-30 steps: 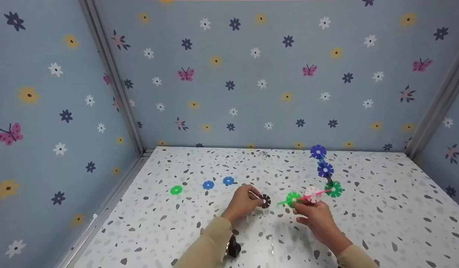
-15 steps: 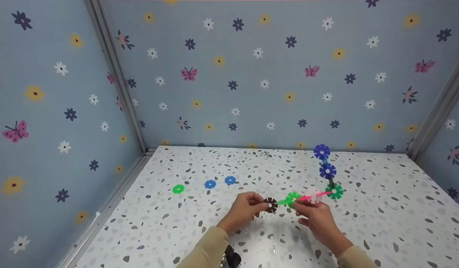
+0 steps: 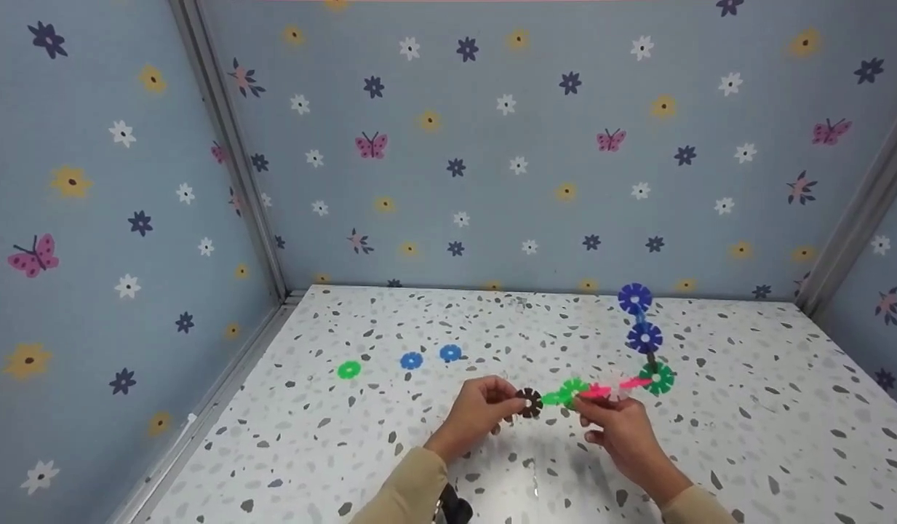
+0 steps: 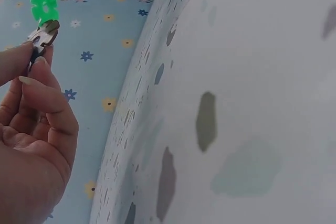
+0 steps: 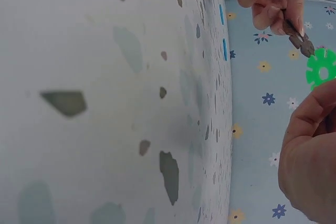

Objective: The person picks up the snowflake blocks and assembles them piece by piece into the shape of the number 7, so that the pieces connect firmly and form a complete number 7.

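My left hand (image 3: pixel 473 415) pinches a dark brown notched disc (image 3: pixel 529 402) between thumb and fingers. That disc's edge meets a bright green disc (image 4: pixel 44 4) at the left end of a linked chain. My right hand (image 3: pixel 623 429) grips the chain near a second green disc (image 3: pixel 573 393) and a pink disc (image 3: pixel 597 391). From there the chain runs right through a pale clear disc and another pink one to a dark green disc (image 3: pixel 658 378). Two dark blue discs (image 3: pixel 644 338) rise beyond it. Fingers hide part of the chain.
Loose on the speckled white table (image 3: pixel 273 451) lie a green disc (image 3: pixel 349 370) and two blue discs (image 3: pixel 412 360), left of my hands. A flower-patterned wall (image 3: pixel 492 204) stands behind the table, with another at the left.
My left hand has carried the brown disc right and slightly nearer me, until it meets the green end of the chain. The right hand keeps its hold; the chain's far end has turned slightly.
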Motion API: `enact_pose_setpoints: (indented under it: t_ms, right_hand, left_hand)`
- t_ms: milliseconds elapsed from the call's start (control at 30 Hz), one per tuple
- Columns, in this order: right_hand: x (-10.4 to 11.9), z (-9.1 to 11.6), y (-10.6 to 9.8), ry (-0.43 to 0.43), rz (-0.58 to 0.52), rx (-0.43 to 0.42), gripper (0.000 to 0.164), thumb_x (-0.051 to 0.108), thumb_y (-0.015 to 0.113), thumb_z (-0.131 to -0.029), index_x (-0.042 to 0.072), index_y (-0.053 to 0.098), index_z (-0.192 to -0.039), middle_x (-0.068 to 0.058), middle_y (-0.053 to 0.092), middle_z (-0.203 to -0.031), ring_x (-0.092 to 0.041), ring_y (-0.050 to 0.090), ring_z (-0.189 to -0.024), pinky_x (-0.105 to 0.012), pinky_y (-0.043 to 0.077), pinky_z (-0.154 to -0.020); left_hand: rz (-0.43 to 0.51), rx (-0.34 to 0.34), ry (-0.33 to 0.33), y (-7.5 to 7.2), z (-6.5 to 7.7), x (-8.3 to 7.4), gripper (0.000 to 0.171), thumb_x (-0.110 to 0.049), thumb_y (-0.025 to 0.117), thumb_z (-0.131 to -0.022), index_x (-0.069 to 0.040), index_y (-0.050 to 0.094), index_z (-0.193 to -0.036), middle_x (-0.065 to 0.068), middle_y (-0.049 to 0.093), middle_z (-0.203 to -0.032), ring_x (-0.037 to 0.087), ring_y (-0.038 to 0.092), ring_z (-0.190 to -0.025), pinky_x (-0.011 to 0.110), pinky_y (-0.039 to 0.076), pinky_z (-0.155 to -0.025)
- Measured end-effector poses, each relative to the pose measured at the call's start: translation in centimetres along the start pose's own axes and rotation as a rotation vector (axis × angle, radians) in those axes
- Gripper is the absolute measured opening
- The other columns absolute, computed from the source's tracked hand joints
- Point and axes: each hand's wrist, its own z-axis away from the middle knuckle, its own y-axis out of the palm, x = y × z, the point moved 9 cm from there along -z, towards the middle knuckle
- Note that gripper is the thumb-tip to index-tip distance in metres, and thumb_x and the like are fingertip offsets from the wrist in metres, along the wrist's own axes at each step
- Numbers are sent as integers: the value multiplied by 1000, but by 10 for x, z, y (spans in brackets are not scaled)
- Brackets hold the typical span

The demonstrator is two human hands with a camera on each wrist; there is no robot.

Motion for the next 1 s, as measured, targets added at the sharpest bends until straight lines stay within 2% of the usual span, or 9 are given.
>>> enact_pose_setpoints:
  t_ms: [133, 467, 667, 1000]
  right_hand:
    - [0, 0, 0, 5, 7, 9, 10, 6, 72, -89, 0, 71, -97, -9, 64, -83, -16, 54, -73, -26, 49, -56]
    - [3, 1, 2, -45, 2, 20, 7, 5, 73, -88, 0, 71, -93, -8, 61, -77, -17, 53, -71, -25, 47, -53]
    - [3, 2, 5, -37, 16, 15, 8, 4, 72, -89, -1, 70, -95, -13, 63, -81, -19, 53, -72, -26, 47, -54]
    - [13, 4, 9, -47, 26, 31, 9, 1, 72, -87, -3, 69, -94, -11, 67, -81, -15, 52, -66, -25, 47, -52]
  left_hand:
    - [-11, -5, 30, 0, 1, -4, 11, -7, 73, -88, -2, 65, -93, 2, 63, -79, 14, 51, -63, 19, 41, -48]
    - [8, 9, 75, 5, 5, -13, 13, -11, 75, -87, -3, 66, -91, 3, 63, -78, 13, 52, -63, 20, 42, -47]
    - [20, 6, 59, 6, 5, -10, 12, -11, 76, -87, -6, 66, -89, 3, 64, -77, 14, 53, -63, 20, 42, -47]
    - [70, -23, 50, 7, 3, -8, 11, -2, 75, -86, 0, 64, -88, 4, 66, -77, 13, 54, -59, 20, 44, -48]
